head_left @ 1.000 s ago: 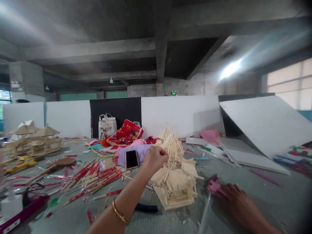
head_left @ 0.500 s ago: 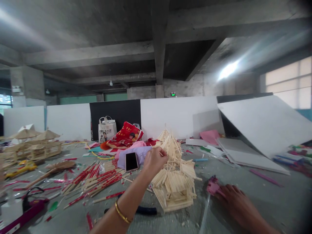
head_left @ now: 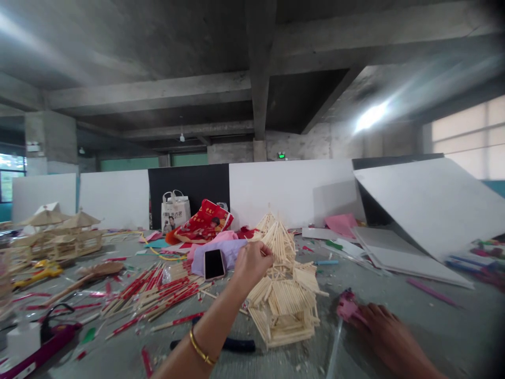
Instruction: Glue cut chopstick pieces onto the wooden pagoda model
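Note:
My left hand [head_left: 254, 265], a gold bangle on its wrist, reaches up to the left side of a pagoda-like model [head_left: 292, 297] built of pale wooden sticks. Its thumb and fingers are pinched together; what is between them is too small to make out. The model has a pointed stick roof behind and a lower slatted roof in front. On the right, my right hand [head_left: 389, 329] is closed round the handle of a pink glue gun [head_left: 347, 306], which lies low by the table. A clear glue stick [head_left: 335, 345] trails from the gun toward me.
Left of the model lie red-wrapped sticks [head_left: 153, 297], a phone [head_left: 213, 264] on purple cloth and a purple power strip [head_left: 51, 345]. Finished stick pavilions [head_left: 59, 237] stand far left. White boards [head_left: 410, 258] lean and lie at right; a dark-handled tool [head_left: 239, 345] is below my left forearm.
The whole view has shifted slightly right and down. Both hands keep nearly the same place relative to the model and the glue gun.

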